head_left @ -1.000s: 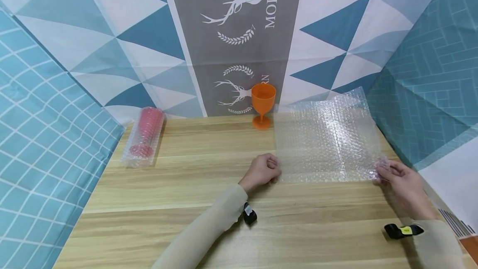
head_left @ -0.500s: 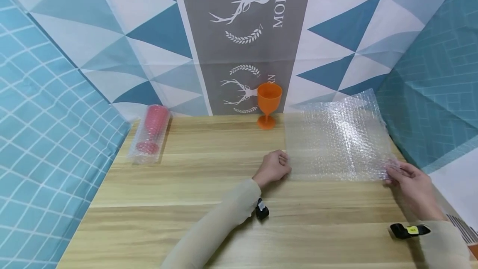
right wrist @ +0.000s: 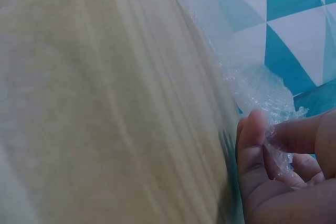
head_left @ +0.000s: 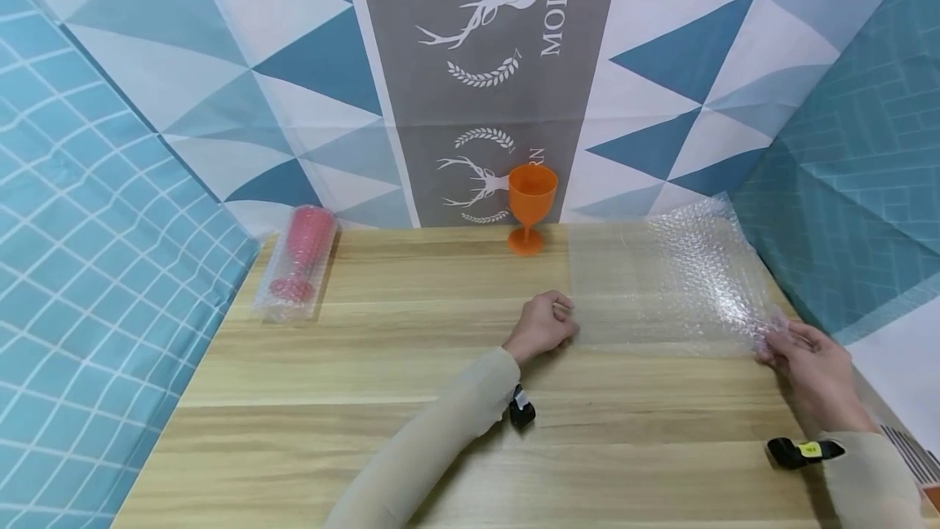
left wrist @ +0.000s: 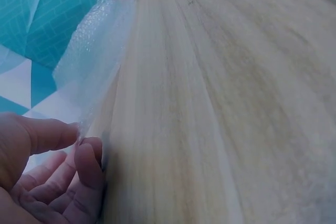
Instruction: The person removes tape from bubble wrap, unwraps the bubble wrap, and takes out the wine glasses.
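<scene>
A clear sheet of bubble wrap (head_left: 661, 284) spreads over the right part of the wooden table. My left hand (head_left: 545, 325) pinches its near left corner between thumb and fingertips, as the left wrist view shows close up. At the near right corner, my right hand (head_left: 811, 366) grips a crumpled bit of the sheet between thumb and fingers. Beyond the left hand, an orange goblet (head_left: 532, 194) stands upright just left of the sheet's far edge.
A red goblet (head_left: 304, 243) wrapped in bubble wrap lies at the table's back left. Patterned cloth walls (head_left: 308, 88) rise behind and on both sides. The wooden tabletop (head_left: 330, 398) reaches toward the front.
The bubble wrap has settled lower and flatter, its far right corner dropping. The head view has shifted, moving everything rightward in the picture. Both hands keep hold of the near corners.
</scene>
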`<action>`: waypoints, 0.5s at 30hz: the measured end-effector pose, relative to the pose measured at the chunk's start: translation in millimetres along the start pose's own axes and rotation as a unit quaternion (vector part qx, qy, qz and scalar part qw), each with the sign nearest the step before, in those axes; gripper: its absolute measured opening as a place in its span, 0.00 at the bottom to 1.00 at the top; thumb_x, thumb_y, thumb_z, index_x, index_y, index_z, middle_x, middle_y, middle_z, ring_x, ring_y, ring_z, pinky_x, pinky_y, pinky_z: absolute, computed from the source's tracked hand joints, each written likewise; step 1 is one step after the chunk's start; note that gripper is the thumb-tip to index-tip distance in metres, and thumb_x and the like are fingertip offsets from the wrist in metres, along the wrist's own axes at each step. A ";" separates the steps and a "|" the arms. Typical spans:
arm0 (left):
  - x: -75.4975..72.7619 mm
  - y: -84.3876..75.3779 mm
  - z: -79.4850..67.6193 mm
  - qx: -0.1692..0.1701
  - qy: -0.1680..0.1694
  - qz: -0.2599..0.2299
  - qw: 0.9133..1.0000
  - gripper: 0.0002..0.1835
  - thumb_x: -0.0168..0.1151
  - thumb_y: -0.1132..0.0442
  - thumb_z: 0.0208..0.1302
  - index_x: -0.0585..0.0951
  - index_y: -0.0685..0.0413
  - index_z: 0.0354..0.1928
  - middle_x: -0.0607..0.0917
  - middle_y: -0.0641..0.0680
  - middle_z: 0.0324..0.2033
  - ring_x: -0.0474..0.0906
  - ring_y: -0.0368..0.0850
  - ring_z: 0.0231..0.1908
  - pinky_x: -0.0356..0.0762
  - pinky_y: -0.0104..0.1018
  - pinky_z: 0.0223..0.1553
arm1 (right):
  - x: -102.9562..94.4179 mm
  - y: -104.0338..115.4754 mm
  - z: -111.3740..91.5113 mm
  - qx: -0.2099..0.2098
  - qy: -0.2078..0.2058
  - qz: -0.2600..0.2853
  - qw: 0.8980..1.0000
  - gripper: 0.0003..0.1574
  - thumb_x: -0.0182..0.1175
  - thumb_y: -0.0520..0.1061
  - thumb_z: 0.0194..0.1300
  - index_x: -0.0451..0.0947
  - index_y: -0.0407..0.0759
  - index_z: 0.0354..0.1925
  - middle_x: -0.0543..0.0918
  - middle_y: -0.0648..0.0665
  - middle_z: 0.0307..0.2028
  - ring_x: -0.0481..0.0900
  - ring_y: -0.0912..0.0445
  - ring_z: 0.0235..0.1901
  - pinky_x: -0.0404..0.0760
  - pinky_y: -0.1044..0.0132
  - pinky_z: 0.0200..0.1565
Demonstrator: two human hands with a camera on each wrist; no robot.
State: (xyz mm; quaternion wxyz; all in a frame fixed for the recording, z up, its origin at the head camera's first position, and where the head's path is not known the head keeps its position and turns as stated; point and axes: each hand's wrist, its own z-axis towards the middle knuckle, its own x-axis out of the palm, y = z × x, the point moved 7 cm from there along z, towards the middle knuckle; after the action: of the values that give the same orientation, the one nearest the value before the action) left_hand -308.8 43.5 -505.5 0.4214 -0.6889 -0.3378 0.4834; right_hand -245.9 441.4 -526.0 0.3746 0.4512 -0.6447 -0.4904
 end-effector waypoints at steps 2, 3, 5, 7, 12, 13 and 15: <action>0.6 -1.7 1.1 0.004 -0.001 0.004 1.000 0.15 0.70 0.68 0.65 0.81 0.56 0.53 0.87 0.49 0.29 0.80 0.40 0.19 0.77 0.29 0.18 | -1.0 0.0 2.1 0.002 -0.008 -0.003 1.000 0.16 0.66 0.46 0.70 0.71 0.50 0.51 0.88 0.64 0.33 0.85 0.64 0.30 0.87 0.71 0.32; 0.9 -2.4 1.6 0.006 -0.002 0.006 1.000 0.15 0.69 0.68 0.65 0.81 0.57 0.53 0.87 0.49 0.29 0.80 0.40 0.19 0.77 0.29 0.18 | -1.3 0.0 3.1 0.004 -0.013 -0.005 1.000 0.16 0.66 0.46 0.70 0.71 0.50 0.50 0.87 0.63 0.33 0.85 0.64 0.30 0.86 0.70 0.32; 1.6 -3.5 2.6 0.008 -0.003 0.010 1.000 0.15 0.69 0.67 0.65 0.82 0.57 0.52 0.87 0.48 0.28 0.79 0.39 0.18 0.76 0.29 0.17 | -2.1 0.4 5.0 0.006 -0.019 -0.008 1.000 0.15 0.66 0.46 0.71 0.71 0.51 0.50 0.87 0.63 0.32 0.85 0.64 0.29 0.86 0.71 0.31; 2.7 -4.3 3.6 0.008 -0.003 0.014 1.000 0.15 0.70 0.67 0.65 0.82 0.57 0.52 0.86 0.48 0.27 0.78 0.39 0.18 0.75 0.29 0.17 | -3.0 0.7 6.6 0.008 -0.025 -0.003 1.000 0.15 0.65 0.45 0.71 0.71 0.51 0.50 0.87 0.63 0.32 0.85 0.64 0.29 0.86 0.70 0.31; 5.8 -6.6 6.5 0.008 0.000 0.019 1.000 0.14 0.69 0.67 0.66 0.81 0.57 0.53 0.83 0.46 0.24 0.78 0.39 0.18 0.74 0.28 0.15 | -6.6 0.9 9.4 0.006 -0.032 -0.001 0.999 0.13 0.64 0.44 0.71 0.71 0.51 0.49 0.86 0.63 0.31 0.85 0.64 0.28 0.86 0.71 0.30; 6.4 -7.4 6.9 0.009 0.000 0.021 1.000 0.14 0.69 0.67 0.67 0.81 0.58 0.53 0.83 0.46 0.24 0.77 0.39 0.17 0.74 0.28 0.15 | -7.2 0.8 9.6 0.005 -0.032 0.000 0.999 0.13 0.64 0.44 0.72 0.71 0.51 0.49 0.86 0.63 0.31 0.84 0.64 0.28 0.86 0.71 0.30; 7.7 -8.8 7.7 0.010 0.000 0.026 1.000 0.14 0.68 0.66 0.68 0.81 0.58 0.54 0.82 0.47 0.23 0.77 0.40 0.17 0.73 0.28 0.15 | -8.3 0.7 10.3 0.003 -0.033 0.004 0.999 0.12 0.64 0.43 0.72 0.72 0.52 0.49 0.85 0.64 0.31 0.84 0.65 0.28 0.86 0.72 0.30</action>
State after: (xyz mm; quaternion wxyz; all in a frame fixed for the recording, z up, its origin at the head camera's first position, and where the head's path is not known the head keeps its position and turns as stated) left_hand -314.4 55.8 -501.8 0.4160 -0.6933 -0.3148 0.4973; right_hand -253.0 452.4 -528.1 0.3543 0.4331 -0.6599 -0.5015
